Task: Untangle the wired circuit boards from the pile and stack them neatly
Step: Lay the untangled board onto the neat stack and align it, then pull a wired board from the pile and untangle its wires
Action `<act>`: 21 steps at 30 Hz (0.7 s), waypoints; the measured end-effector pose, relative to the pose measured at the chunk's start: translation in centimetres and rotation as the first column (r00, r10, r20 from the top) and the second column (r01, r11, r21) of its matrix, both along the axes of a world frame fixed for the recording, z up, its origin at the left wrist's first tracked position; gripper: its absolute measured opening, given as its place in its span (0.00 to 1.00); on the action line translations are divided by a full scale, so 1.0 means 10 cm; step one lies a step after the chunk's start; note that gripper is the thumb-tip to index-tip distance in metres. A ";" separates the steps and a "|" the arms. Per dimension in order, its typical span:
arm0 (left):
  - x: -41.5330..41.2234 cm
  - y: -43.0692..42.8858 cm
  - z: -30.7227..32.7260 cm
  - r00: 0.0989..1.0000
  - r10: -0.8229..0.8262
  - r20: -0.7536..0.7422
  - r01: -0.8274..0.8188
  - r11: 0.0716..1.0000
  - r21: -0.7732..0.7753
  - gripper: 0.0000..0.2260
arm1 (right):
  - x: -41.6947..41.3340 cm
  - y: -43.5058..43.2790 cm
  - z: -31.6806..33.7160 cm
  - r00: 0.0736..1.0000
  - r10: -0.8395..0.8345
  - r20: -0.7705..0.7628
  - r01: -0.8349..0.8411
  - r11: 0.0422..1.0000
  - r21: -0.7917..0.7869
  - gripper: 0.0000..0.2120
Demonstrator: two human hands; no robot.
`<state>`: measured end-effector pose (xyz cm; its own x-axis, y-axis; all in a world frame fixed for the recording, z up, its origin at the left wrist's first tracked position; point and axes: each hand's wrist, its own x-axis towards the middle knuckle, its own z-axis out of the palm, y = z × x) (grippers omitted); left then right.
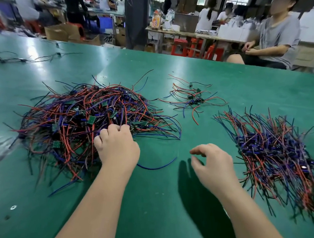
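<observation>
The left hand (117,147) has fingertips buried in the tangled pile (78,118), grip unclear. Right of the pile, the blurred sorted heap (276,156) runs off-frame.

The green counter (162,206) carries a big tangled pile (78,118) of wired boards at left, a small cluster (191,99) farther back, a combed stack (276,156) at right, a loose blue wire (156,168) between them, and black cables (7,58) far left.
</observation>
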<state>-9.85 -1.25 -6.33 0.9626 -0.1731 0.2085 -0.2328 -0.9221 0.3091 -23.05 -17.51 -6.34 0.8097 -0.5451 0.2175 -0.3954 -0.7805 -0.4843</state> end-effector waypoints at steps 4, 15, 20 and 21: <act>0.14 0.09 0.04 0.999 0.038 0.025 -0.030 0.958 -0.286 0.12 | -0.02 0.06 -0.01 1.000 0.021 0.000 -0.021 0.992 0.122 0.07; -0.24 -0.10 0.21 0.877 -0.192 0.440 0.460 0.597 -0.657 0.11 | 0.02 0.06 0.03 0.958 -0.112 0.263 -0.082 0.773 0.629 0.07; -0.59 -0.28 0.20 0.661 -0.524 0.537 0.746 0.379 -0.548 0.13 | 0.08 0.02 0.13 0.937 -0.193 0.290 -0.292 0.017 0.956 0.17; -0.65 -0.31 0.18 0.603 -0.613 0.511 0.784 0.334 -0.524 0.12 | 0.07 0.00 0.13 0.941 -0.179 0.288 -0.299 -0.036 0.954 0.18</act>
<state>-16.35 -4.39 -4.56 0.4760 -0.4984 0.7246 -0.8164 0.0559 0.5748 -22.31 -17.54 -5.00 0.8897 -0.3393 -0.3054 -0.0609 0.5747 -0.8161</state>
